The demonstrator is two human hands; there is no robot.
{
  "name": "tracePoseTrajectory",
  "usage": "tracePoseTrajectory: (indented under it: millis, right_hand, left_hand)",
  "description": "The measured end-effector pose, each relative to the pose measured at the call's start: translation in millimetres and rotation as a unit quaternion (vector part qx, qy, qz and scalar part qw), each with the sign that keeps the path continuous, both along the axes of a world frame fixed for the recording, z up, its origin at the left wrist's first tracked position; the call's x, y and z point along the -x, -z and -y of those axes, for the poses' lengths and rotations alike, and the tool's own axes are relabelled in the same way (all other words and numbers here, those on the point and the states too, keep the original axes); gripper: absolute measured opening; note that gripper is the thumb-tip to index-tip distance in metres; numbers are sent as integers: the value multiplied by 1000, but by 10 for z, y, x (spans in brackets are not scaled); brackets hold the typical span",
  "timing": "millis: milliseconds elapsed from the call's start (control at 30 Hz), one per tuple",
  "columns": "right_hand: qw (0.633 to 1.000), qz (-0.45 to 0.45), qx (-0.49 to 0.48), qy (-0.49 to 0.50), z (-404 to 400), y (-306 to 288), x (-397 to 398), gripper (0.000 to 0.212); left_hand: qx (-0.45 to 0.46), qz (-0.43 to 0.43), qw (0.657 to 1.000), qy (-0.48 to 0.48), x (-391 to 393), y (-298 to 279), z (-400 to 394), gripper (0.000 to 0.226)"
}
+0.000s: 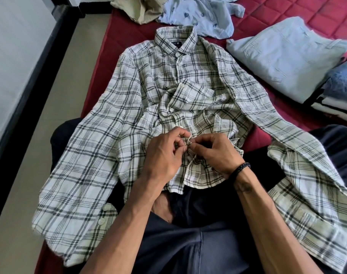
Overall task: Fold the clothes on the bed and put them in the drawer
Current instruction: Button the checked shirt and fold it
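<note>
Plaid cotton, white with dark checks: the plaid shirt (164, 91) lies face up on the red bed (327, 12), collar away from me, hem pulled onto my lap, both sleeves spread wide. Far left: grey floor (56, 95) beside the mattress edge. Left sleeve (73, 175) drapes off my knee, cuff buttons showing. Centre: my left hand (164, 153) has its fingers (181, 135) curled and pinching the placket edge near the hem; my right hand (214, 153) pinches the same spot from the other side, fingertips almost touching the left's, so both are clamped on fabric. Looks like I'm doing up a lower button; upper front is closed, middle is bunched and wrinkled. Handling call: light, soft, limp cloth, no stiffness except collar and cuffs, not slippery, will sag and crease if lifted by one point. Best hold for folding is probably at the shoulders or side seams, two hands, after smoothing the bunched middle flat. Top, behind the collar: a khaki garment (137, 8) and a crumpled light blue printed shirt (198, 14), unfolded. Right: folded pale blue trousers (287, 56), then a stack with denim (342, 82) at the frame edge. No drawer in view.
</note>
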State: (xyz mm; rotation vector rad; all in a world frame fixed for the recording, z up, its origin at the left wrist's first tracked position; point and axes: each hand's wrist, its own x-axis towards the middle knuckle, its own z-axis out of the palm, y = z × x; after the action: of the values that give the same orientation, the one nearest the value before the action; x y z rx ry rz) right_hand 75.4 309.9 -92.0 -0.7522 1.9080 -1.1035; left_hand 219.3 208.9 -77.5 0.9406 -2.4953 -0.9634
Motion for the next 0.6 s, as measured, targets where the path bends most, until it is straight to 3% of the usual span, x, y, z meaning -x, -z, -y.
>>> tracePoseTrajectory:
  millis: [233, 433, 600]
  right_hand:
    - [994, -102, -1, -24, 13, -11, -83, 10]
    - [989, -143, -19, -28, 19, -2, -109, 12]
    - [988, -154, -22, -16, 6, -12, -118, 13]
  left_hand:
    - [-2, -6, 999, -44, 13, 19, -47, 33]
    - [59, 19, 998, -25, 33, 55, -78, 34]
    - [-25, -16, 998, -47, 18, 38, -87, 31]
